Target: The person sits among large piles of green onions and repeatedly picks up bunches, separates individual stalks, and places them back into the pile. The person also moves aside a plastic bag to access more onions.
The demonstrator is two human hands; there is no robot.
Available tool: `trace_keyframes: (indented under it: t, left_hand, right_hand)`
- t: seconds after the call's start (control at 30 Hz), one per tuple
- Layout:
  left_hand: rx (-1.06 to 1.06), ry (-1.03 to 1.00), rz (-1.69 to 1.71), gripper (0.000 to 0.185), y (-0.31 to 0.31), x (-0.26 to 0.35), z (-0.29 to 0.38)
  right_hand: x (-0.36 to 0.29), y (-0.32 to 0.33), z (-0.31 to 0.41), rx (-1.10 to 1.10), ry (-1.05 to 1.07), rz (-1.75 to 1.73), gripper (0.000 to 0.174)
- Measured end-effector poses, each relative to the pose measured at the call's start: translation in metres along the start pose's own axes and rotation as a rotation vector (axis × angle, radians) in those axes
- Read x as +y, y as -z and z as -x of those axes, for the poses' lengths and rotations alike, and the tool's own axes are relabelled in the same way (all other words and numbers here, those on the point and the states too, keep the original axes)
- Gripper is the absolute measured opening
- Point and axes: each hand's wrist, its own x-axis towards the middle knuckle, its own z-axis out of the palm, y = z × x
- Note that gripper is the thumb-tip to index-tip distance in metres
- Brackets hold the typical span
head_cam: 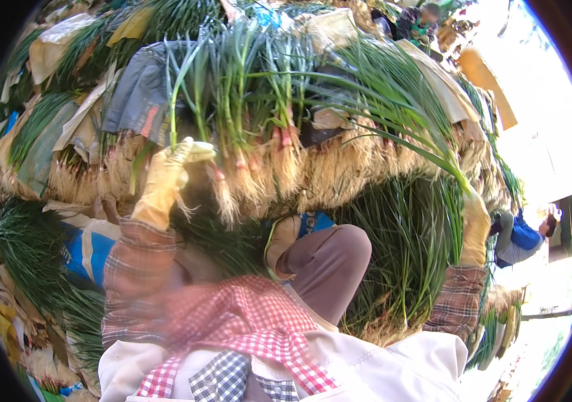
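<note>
My left hand [168, 173], in a pale yellow glove, is raised at the near edge of a row of green onions and closes around the lower end of one green onion [174, 113]. My right hand [474, 228], gloved the same way, grips the base of long green onion leaves [417, 135] that fan up and left across the row. Between my hands, separated green onions [238, 120] with reddish bases and hairy pale roots [286, 156] lie over a denser row of roots [346, 171]. Dark grey cloth [140, 90] covers part of the row by my left hand.
More green onion heaps [411, 241] lie by my bent knee [336, 256] and at the far left [29, 241]. A blue and white sack [90, 251] is beside my left sleeve. Paper sheets [59, 45] cover other bunches. A person in blue [522, 236] is at the right; another [419, 25] is farther off.
</note>
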Motion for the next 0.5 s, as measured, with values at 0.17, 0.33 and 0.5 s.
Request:
trace_keyframes:
  t: [0.17, 0.33, 0.5]
  left_hand:
    - [0.045, -0.039, 0.005, 0.035, 0.01, 0.001, 0.002]
    - [0.119, 0.067, -0.017, 0.027, 0.017, -0.02, -0.003]
    - [0.317, 0.19, -0.275, 0.04, -0.01, -0.05, -0.028]
  right_hand:
    - [0.144, 0.055, 0.154, 0.112, -0.464, 0.033, 0.037]
    - [0.132, 0.034, 0.224, -0.763, -0.804, 0.97, 0.02]
    - [-0.06, -0.071, 0.112, -0.326, -0.015, -0.072, 0.029]
